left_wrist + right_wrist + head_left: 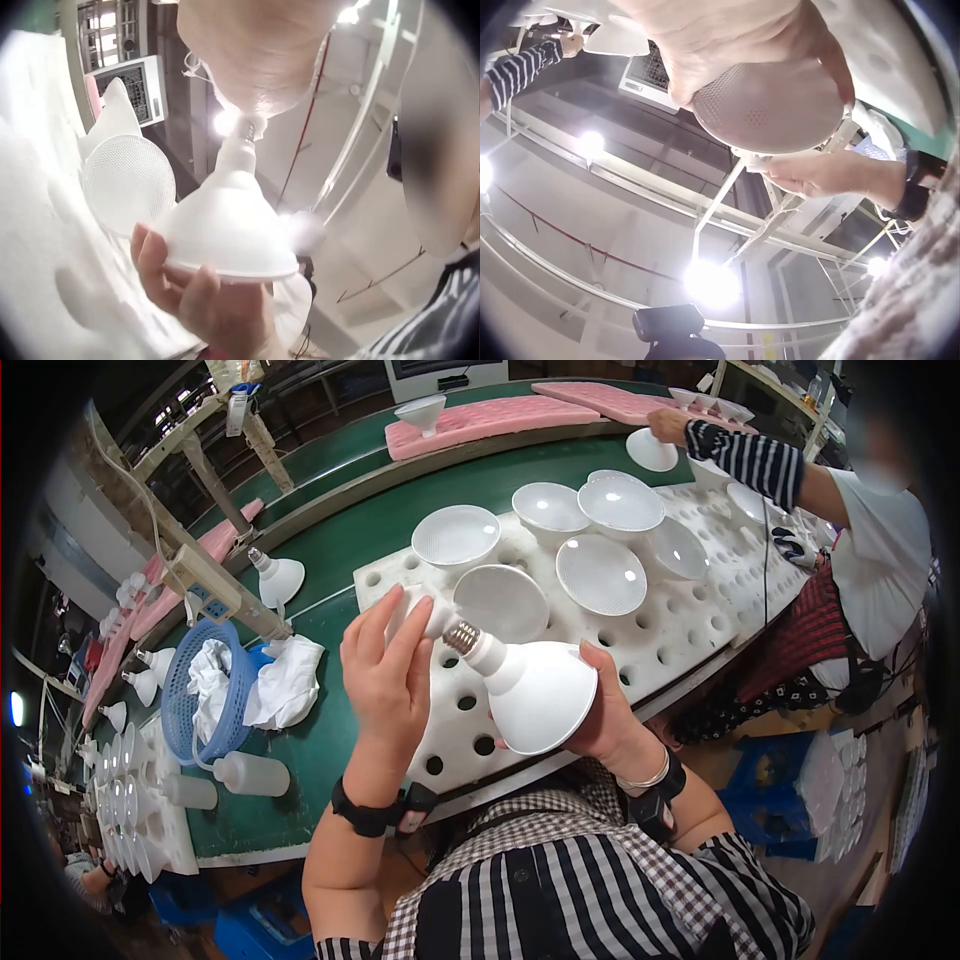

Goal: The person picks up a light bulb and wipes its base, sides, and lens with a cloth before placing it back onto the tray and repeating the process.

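Note:
A white cone-shaped lamp (545, 700) with a silver screw base lies tilted in my right hand (618, 732), its base towards my left hand (388, 675). My right fingers and thumb grip its wide rim, also visible in the left wrist view, where the lamp (225, 221) stands base up above the right fingers. My left hand pinches a small white item (432, 610) beside the screw base; what it is, I cannot tell. In the right wrist view the lamp's dotted face (772, 112) shows under my right hand (735, 34), with my left hand (840, 176) next to it.
Several white reflectors (456, 535) rest on a white perforated board (385, 573). To the left are a blue basket (172, 705), white cloth (285, 685), plastic bottles (252, 774) and another lamp (280, 582). Another person's striped sleeve (745, 458) reaches in at upper right, beside pink foam trays (490, 422).

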A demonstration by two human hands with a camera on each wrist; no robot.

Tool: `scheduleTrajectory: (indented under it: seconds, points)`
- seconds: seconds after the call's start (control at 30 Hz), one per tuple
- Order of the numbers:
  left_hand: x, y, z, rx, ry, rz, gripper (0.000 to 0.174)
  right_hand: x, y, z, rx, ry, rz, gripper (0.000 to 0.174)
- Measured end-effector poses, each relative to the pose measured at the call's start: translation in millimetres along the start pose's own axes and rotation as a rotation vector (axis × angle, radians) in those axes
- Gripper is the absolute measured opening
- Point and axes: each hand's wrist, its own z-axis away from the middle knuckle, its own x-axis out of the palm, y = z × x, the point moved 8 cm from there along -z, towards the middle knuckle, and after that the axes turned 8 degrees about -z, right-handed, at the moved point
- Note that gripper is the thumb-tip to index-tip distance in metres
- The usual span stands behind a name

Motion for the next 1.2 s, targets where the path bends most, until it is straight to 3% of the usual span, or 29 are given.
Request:
scheduleTrajectory:
  seconds: [0.07,0.13,0.2,0.33,0.4,0.43,0.47,0.57,0.63,0.67,0.73,0.8,0.87,0.9,1.03,1.1,1.2]
  points:
    - [-8,19,3,0.067,0.044,-0.028,0.04,-7,1,-1,-0.02,0.072,0.005,0.071]
    - [-6,66,15,0.371,-0.058,-0.152,0.04,-9,0,-1,-0.054,0.098,0.05,0.071]
    - [0,66,15,0.352,-0.118,-0.158,0.04,-12,-3,-1,-0.079,0.123,0.103,0.072]
    - [5,9,3,0.154,-0.002,-0.229,0.03,-23,-3,7,-0.062,0.173,0.218,0.076]
    - [26,-45,13,-0.394,-0.103,0.514,0.023,-24,-4,6,-0.063,0.157,0.201,0.079]
    - [35,-53,22,-0.557,-0.164,0.734,0.026,-23,-6,6,-0.106,0.141,0.261,0.081]
    - [35,-51,25,-0.555,-0.171,0.734,0.026,-22,-8,7,-0.15,0.128,0.319,0.085]
    - [24,-31,20,-0.459,-0.117,0.696,0.026,-24,-15,8,-0.254,0.181,0.481,0.094]
    - [0,15,10,0.065,-0.073,0.049,0.033,-24,-21,7,-0.337,0.172,0.598,0.097]
    - [-1,23,14,0.061,-0.073,0.046,0.033,-20,-25,8,-0.421,0.161,0.713,0.1]
    - [14,49,23,0.232,-0.229,-0.154,0.029,-11,-25,10,-0.423,0.174,0.774,0.104]
    - [17,36,23,0.194,-0.203,-0.113,0.025,-10,-25,9,-0.432,0.19,0.832,0.107]
    - [28,8,28,0.039,-0.268,-0.151,0.024,-1,-24,13,-0.564,0.168,1.395,0.111]
    - [30,-3,29,-0.033,-0.268,-0.09,0.023,5,-22,14,-0.595,0.159,1.486,0.112]
    - [17,2,32,-0.074,-0.189,-0.109,0.025,-1,-22,13,-0.614,0.186,1.463,0.111]
    - [16,42,32,0.17,-0.253,-0.068,0.026,-10,-25,12,-0.626,0.204,1.313,0.11]
    - [25,26,32,0.146,-0.268,-0.15,0.024,-14,-27,11,-0.564,0.23,1.259,0.11]
